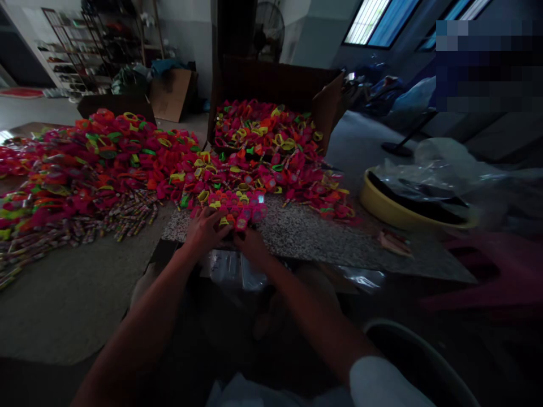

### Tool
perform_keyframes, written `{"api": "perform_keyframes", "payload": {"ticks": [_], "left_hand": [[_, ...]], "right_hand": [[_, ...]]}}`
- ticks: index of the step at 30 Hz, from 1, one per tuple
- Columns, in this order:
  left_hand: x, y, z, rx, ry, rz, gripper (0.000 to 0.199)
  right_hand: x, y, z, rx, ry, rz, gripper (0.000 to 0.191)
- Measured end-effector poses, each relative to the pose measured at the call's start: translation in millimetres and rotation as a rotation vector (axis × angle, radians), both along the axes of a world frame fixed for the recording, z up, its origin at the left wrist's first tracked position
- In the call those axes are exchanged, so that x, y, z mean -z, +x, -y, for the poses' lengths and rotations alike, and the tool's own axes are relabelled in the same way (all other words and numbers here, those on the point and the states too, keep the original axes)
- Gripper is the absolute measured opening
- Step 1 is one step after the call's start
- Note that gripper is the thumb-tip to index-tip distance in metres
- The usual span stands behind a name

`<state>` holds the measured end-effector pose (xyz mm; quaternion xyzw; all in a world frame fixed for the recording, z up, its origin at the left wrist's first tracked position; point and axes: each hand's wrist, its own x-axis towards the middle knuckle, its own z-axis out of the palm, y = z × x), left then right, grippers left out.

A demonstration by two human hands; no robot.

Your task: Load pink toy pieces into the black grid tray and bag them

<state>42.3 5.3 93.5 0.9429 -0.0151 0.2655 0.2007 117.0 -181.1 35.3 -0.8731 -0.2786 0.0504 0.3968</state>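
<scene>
On the speckled stone tabletop (309,240) lies a tight cluster of bright toy watches (244,213), mostly pink with some yellow and orange. My left hand (206,230) rests at the cluster's left side, fingers apart and bent over the nearest pieces. At its front edge is my right hand (251,246), fingers drawn together against a pink toy watch; the fingertips are partly hidden in shadow. Just below the table's edge, clear plastic packets (227,267) sit near my lap. Behind the cluster spreads a loose heap of similar toy watches (254,175).
A large open cardboard box (331,107) full of these toys stands behind. Another big heap (114,152) lies left, with printed sticks (131,217) along its front. To the right are a yellow basin (394,212) with clear plastic and a pink stool (500,265). A tub (407,328) stands lower right.
</scene>
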Motion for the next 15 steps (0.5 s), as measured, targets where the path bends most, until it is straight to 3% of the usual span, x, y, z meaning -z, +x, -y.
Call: {"api": "perform_keyframes", "payload": {"ticks": [10, 15], "left_hand": [[2.2, 1.5, -1.1, 0.002, -0.031, 0.005, 0.039], [5.0, 1.1, -4.5, 0.01, -0.07, -0.013, 0.041]], "right_hand": [[4.4, -5.2, 0.3, -0.027, -0.096, 0.102, 0.018], [-1.8, -2.3, 2.0, -0.122, -0.116, 0.126, 0.019]]}}
